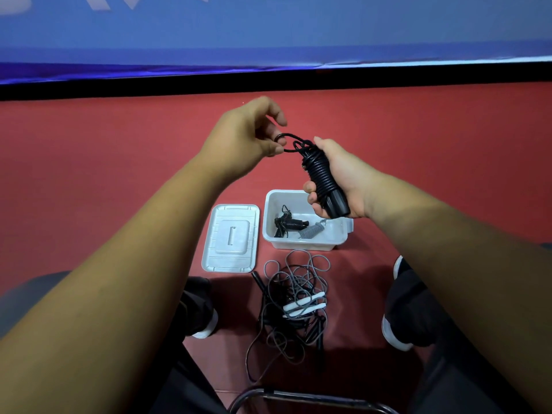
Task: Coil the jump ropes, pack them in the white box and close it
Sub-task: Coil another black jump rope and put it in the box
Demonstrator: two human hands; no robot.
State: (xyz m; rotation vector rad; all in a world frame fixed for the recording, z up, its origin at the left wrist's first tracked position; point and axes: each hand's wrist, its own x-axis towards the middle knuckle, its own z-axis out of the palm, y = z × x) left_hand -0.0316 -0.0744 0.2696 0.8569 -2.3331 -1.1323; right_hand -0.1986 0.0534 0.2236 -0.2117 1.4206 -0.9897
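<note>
Both raised, right hand (337, 177) gripping coiled rope (321, 171), left hand (251, 135) pinching its loop

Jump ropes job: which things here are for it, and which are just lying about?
For the job: black rope being coiled, white box, lid, tangled ropes, coiled ropes in the box.
Just lying about: metal chair frame, blue banner.

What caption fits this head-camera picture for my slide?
Right hand grips a coiled black rope, left hand pinches its loose loop; the white box lies open.
</note>
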